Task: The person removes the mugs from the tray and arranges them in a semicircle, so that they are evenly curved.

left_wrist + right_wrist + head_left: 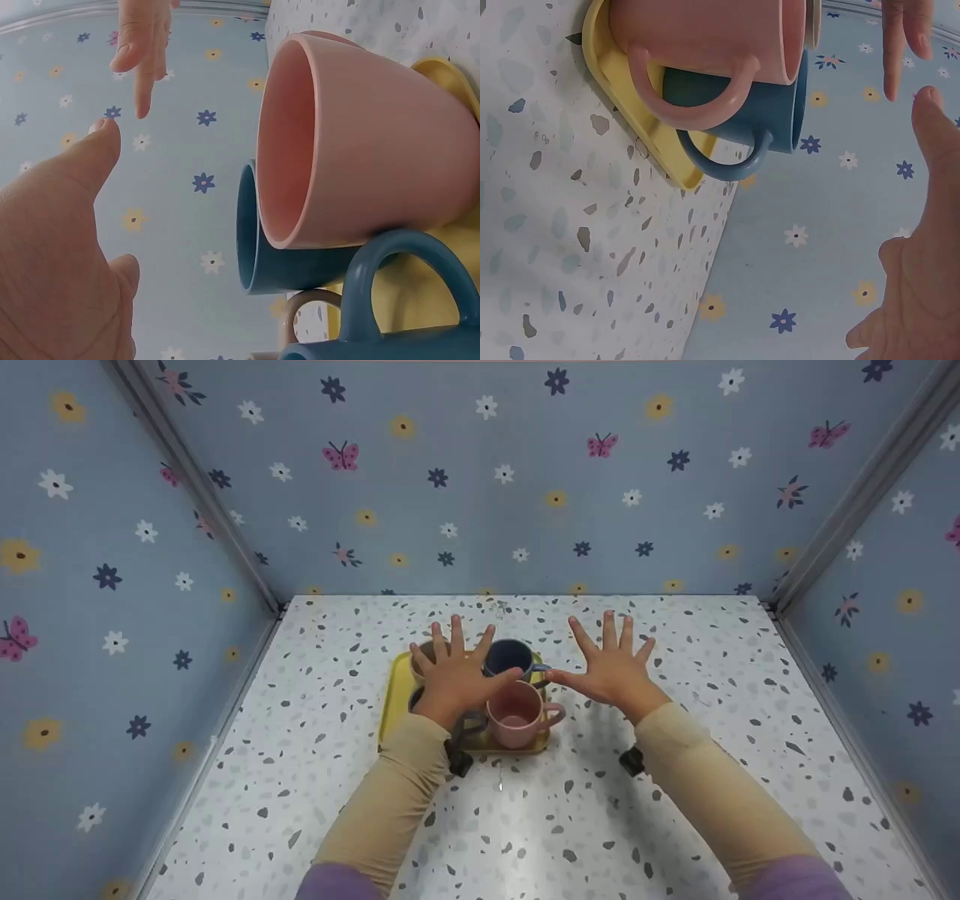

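Mugs point(510, 655), four of them, stand on a yellow tray point(394, 705) near the middle of a speckled white table point(315, 795). Think of the tray as a clock, with twelve at the flowery blue wall point(495, 480). At ten o'clock is a beige mug point(430, 649). At eight is a blue mug point(397, 349), mostly hidden under the left hand point(456, 686) in the head view. That hand hangs over the mugs, its fingers stretched wide toward twelve and its thumb toward two. It has hold of nothing. Its tan sleeve point(386, 802) runs back toward seven. At one is another blue mug point(508, 660), and at four is a pink mug point(517, 724), both with handles toward three. Off the tray, at three, the right hand point(616, 673) hangs over the table, fingers spread wide toward twelve and thumb toward ten. It has hold of nothing too. Its sleeve point(724, 787) runs back toward five.
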`<state>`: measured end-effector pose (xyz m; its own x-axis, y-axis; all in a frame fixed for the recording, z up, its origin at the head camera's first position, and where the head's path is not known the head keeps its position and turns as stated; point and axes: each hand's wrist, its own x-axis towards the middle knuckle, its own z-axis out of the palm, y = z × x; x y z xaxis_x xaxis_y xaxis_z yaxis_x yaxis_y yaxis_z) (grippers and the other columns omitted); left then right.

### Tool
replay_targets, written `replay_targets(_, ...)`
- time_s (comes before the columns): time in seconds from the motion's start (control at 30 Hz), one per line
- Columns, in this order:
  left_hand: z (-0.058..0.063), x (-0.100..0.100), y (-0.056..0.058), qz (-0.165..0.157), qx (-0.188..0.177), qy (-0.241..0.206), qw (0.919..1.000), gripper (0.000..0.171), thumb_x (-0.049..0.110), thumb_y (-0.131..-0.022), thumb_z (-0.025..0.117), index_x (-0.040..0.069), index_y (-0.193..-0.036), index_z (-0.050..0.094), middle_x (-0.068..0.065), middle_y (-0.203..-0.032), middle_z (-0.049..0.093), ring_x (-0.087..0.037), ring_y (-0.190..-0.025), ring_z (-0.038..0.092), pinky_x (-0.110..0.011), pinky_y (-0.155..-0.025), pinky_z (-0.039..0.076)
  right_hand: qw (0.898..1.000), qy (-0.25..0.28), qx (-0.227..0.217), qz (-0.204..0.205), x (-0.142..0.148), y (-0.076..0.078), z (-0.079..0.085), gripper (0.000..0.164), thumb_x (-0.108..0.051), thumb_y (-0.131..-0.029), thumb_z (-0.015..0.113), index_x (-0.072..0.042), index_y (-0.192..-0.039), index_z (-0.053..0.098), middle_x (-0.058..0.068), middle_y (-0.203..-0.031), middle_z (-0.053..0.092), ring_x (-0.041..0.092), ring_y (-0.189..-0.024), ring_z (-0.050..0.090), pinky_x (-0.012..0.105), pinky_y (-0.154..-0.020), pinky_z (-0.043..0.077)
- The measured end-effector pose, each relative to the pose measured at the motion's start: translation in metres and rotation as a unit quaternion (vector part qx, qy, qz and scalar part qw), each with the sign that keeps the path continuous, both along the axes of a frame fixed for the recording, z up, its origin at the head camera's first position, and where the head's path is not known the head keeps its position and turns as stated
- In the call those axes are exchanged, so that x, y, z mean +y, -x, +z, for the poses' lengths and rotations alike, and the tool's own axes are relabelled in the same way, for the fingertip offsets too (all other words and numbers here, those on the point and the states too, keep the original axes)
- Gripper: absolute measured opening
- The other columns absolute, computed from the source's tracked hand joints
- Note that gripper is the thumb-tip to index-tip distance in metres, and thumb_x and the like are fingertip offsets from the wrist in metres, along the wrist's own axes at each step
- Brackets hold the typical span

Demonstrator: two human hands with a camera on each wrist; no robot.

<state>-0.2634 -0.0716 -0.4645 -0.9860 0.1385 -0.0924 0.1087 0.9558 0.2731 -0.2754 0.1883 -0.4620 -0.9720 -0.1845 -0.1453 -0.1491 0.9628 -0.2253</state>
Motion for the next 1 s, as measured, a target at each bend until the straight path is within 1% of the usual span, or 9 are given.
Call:
replay_targets(0.13,0.002,-0.004,-0.001,-0.006,0.000,-0.002,1.0000,0.098,0.093,-0.081,0.030,0.042,-0.161,0.007,-0.012,-0.167,-0.019,-0.045,-0.150,-0.022,-0.075,-0.109,-0.018,1.000,-0.002,0.007,0.004,0.001,0.000,0.001,0.112,-0.096,-0.077,0.034,-0.034,-0.163,-0.004,0.025,-0.164,-0.020,0.051,-0.146,-0.024,0.083,-0.103,-0.013)
replay_targets(0.23,0.004,-0.014,-0.001,-0.007,0.010,-0.006,0.9999,0.101,0.095,-0.079,0.026,0.041,-0.162,0.005,-0.015,-0.168,-0.017,-0.045,-0.149,-0.023,-0.075,-0.109,-0.017,1.000,0.015,0.020,0.007,0.002,0.001,0.003,0.109,-0.091,-0.081,0.040,-0.034,-0.163,-0.001,0.024,-0.165,-0.016,0.051,-0.148,-0.020,0.082,-0.105,-0.010)
replay_targets(0.3,0.006,-0.022,-0.001,-0.006,0.020,-0.013,0.9997,0.101,0.095,-0.080,0.026,0.039,-0.162,0.005,-0.016,-0.168,-0.017,-0.045,-0.149,-0.024,-0.074,-0.110,-0.017,0.999,0.034,0.031,0.008,0.002,0.002,0.004,0.108,-0.089,-0.082,0.043,-0.033,-0.164,0.002,0.023,-0.166,-0.012,0.050,-0.149,-0.016,0.081,-0.107,-0.007)
replay_targets(0.4,0.009,-0.036,-0.002,-0.004,0.036,-0.029,0.9989,0.098,0.090,-0.084,0.030,0.037,-0.163,0.004,-0.015,-0.168,-0.016,-0.044,-0.150,-0.023,-0.072,-0.112,-0.017,0.997,0.065,0.042,0.009,0.003,0.004,0.005,0.108,-0.089,-0.082,0.044,-0.031,-0.164,0.005,0.023,-0.167,-0.006,0.049,-0.151,-0.011,0.081,-0.109,-0.003)
replay_targets(0.57,0.011,-0.062,-0.002,-0.009,0.057,-0.062,0.9964,0.093,0.082,-0.091,0.037,0.034,-0.163,0.003,-0.013,-0.169,-0.014,-0.038,-0.152,-0.020,-0.068,-0.115,-0.014,0.993,0.114,0.040,0.007,0.005,0.008,0.002,0.109,-0.089,-0.082,0.043,-0.029,-0.164,0.007,0.022,-0.168,0.001,0.045,-0.153,-0.005,0.074,-0.115,0.003)
replay_targets(0.67,0.008,-0.078,-0.002,-0.005,0.078,-0.078,0.9939,0.092,0.079,-0.093,0.037,0.030,-0.164,0.004,-0.014,-0.169,-0.011,-0.037,-0.153,-0.016,-0.067,-0.117,-0.011,0.986,0.160,0.046,0.001,0.004,0.012,-0.001,0.105,-0.085,-0.084,0.046,-0.027,-0.164,0.011,0.020,-0.168,0.009,0.042,-0.154,0.006,0.068,-0.119,0.012)
replay_targets(0.77,0.000,-0.094,-0.002,0.005,0.103,-0.096,0.9900,0.091,0.076,-0.095,0.038,0.025,-0.164,0.007,-0.017,-0.169,-0.006,-0.037,-0.154,-0.011,-0.065,-0.119,-0.008,0.974,0.219,0.059,0.000,0.001,0.017,-0.005,0.099,-0.078,-0.088,0.053,-0.024,-0.164,0.017,0.017,-0.167,0.018,0.039,-0.153,0.016,0.063,-0.119,0.019)
replay_targets(0.9,-0.016,-0.114,-0.005,0.024,0.124,-0.116,0.9852,0.085,0.068,-0.100,0.037,0.020,-0.164,0.008,-0.018,-0.169,-0.003,-0.037,-0.155,-0.006,-0.061,-0.121,-0.002,0.957,0.277,0.084,0.012,-0.003,0.024,-0.013,0.091,-0.065,-0.093,0.059,-0.020,-0.163,0.023,0.013,-0.165,0.027,0.035,-0.152,0.024,0.059,-0.120,0.022)
replay_targets(1.0,-0.030,-0.124,-0.007,0.037,0.124,-0.121,0.9842,0.081,0.063,-0.103,0.034,0.017,-0.164,0.008,-0.018,-0.169,-0.003,-0.038,-0.155,-0.004,-0.061,-0.122,0.001,0.947,0.306,0.098,0.020,-0.004,0.026,-0.020,0.085,-0.059,-0.095,0.061,-0.019,-0.162,0.027,0.013,-0.162,0.034,0.034,-0.150,0.030,0.058,-0.119,0.026)
